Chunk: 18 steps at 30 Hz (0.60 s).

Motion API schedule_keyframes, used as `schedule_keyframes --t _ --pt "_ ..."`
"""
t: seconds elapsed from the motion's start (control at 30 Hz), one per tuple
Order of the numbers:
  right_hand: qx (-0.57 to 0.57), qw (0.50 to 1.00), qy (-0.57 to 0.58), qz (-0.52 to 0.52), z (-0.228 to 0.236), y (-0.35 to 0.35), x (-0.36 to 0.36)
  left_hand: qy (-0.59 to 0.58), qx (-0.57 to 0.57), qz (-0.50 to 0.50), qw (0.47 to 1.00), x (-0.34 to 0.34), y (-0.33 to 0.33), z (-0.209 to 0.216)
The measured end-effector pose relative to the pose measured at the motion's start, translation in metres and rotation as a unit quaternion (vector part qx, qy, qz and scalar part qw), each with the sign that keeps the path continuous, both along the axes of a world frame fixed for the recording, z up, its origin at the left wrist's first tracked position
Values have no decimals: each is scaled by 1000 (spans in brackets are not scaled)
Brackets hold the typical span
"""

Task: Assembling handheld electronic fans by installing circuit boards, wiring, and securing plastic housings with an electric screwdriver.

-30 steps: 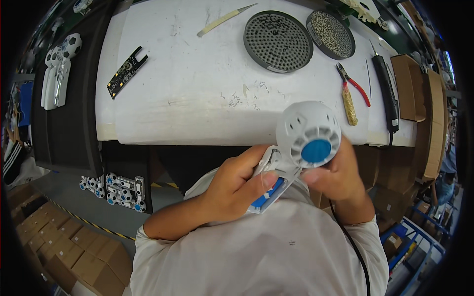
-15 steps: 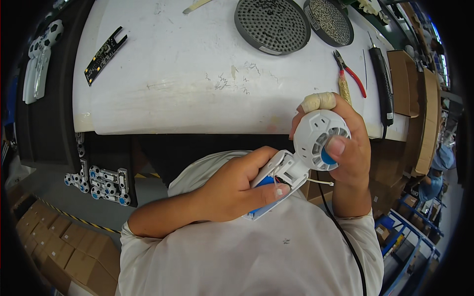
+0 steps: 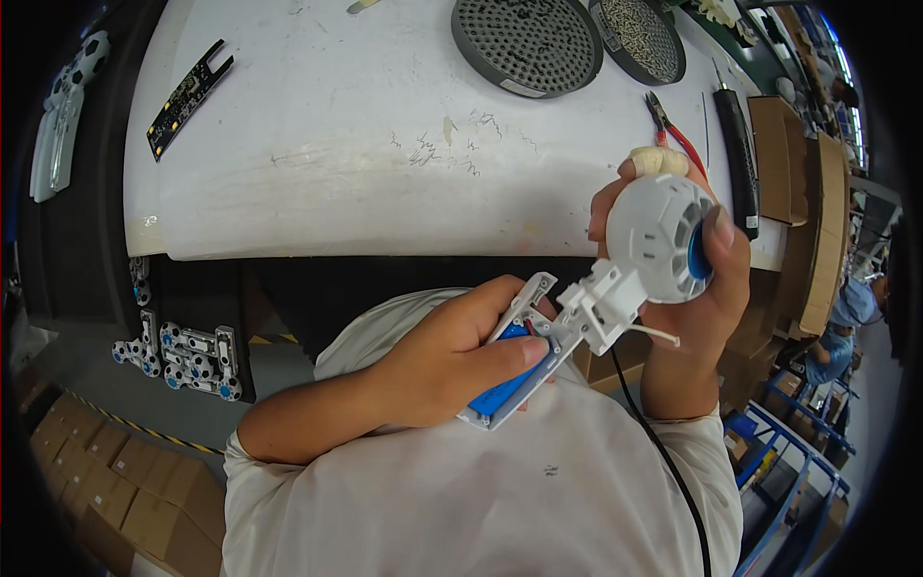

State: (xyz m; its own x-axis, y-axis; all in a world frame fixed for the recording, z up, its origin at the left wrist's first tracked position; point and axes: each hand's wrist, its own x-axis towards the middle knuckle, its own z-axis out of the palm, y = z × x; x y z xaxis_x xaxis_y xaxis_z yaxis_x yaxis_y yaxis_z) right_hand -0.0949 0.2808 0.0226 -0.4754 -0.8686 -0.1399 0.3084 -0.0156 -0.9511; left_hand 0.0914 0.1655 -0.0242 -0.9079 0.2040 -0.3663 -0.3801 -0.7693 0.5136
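Note:
Just off the table's front edge, I hold a white handheld fan between both hands. My left hand (image 3: 437, 361) is closed round its open handle shell (image 3: 540, 286), thumb pressed near a blue battery (image 3: 498, 392) inside. My right hand (image 3: 713, 298) grips the round white fan head (image 3: 652, 226), with its thumb beside the blue hub (image 3: 698, 252). A white hinge piece (image 3: 601, 313) joins head and handle. From near the hinge sticks out a thin white strip (image 3: 659, 334). Beige wrapping (image 3: 660, 161) covers a right-hand finger.
On the white table (image 3: 317, 192) lie a black circuit board (image 3: 187, 101), red-handled cutters (image 3: 681, 139) and a black electric screwdriver (image 3: 737, 159). Dark round trays (image 3: 527, 43) stand at the back, one holding screws (image 3: 639, 37). Football-patterned fans (image 3: 197, 361) lie lower left. A black cable (image 3: 663, 452) hangs at right.
My right hand has moved right and turned the fan head sideways, so its grille faces right. The hinge and more of the battery now show. My left hand stays on the handle.

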Motion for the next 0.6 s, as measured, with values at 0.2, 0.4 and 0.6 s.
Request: schedule_keyframes --t 0.2,0.4,0.6 --pt "24 986 -157 -41 12 0 7 -28 -21 43 998 -4 6 2" --pt "0 975 -219 -31 17 5 12 30 -152 117 981 -7 17 -7" --pt "62 989 -131 3 23 0 11 54 -193 122 972 -8 22 -7"
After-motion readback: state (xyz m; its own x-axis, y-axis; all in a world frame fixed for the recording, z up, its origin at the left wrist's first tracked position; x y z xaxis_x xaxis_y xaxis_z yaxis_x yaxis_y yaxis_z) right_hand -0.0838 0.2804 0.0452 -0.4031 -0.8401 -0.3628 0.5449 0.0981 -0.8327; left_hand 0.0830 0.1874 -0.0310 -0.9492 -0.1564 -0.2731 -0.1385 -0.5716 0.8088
